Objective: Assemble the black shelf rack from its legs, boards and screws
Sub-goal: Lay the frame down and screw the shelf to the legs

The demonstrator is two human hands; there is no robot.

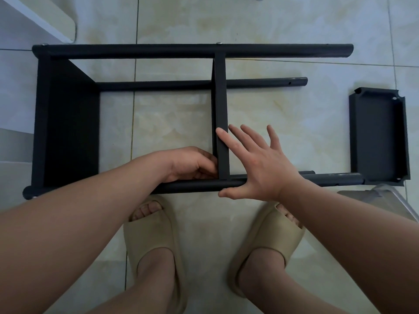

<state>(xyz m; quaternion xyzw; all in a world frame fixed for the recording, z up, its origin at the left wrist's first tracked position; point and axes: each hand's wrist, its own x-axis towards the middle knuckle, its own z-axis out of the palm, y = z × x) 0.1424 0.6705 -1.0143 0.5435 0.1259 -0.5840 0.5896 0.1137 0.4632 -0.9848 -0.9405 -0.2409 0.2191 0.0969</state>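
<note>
The black shelf rack lies on its side on the tiled floor. One board (68,123) is fixed at the left end and a middle board (220,105) stands edge-on between the legs. The far top leg (192,50) carries screw heads; a lower far leg (158,83) lies behind. My left hand (192,165) grips the middle board's near end from the left, fingers curled at the joint with the near leg (192,185). My right hand (256,162) is spread flat, index finger touching the board's edge, thumb by the near leg. A third board (378,134) lies loose at the right.
My two feet in beige slippers (154,250) stand just in front of the near leg. A white furniture piece (45,19) sits at the top left. A clear plastic item (390,200) lies on the floor at the right, beside the loose board.
</note>
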